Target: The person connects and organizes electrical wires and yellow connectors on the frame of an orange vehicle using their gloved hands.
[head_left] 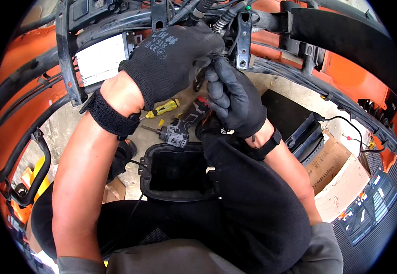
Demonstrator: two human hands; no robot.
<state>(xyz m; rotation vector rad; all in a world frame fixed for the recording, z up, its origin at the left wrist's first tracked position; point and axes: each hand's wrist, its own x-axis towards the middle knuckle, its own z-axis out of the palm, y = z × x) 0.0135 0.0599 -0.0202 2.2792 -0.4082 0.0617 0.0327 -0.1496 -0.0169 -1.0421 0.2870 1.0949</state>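
Note:
Both hands wear black gloves and meet at a bundle of black cables and connectors (221, 23) beside a drilled black metal bracket (244, 41). My left hand (175, 61) reaches up with fingers curled at the lower ends of the cables, their grip partly hidden. My right hand (235, 98) is just below and right, fingers bent and pressed together near the left fingertips; what they hold is too small to make out. Beneath them lie a yellow screwdriver (162, 107) and a grey power drill (175, 132).
An orange machine body (349, 73) and black tube frame (38, 100) surround me. Below are an open black bin (178, 173), a black box (287, 121) and a cardboard carton (340, 182). A white plate (100, 59) sits left of my hands; my black-clad knee (262, 205) is at lower right.

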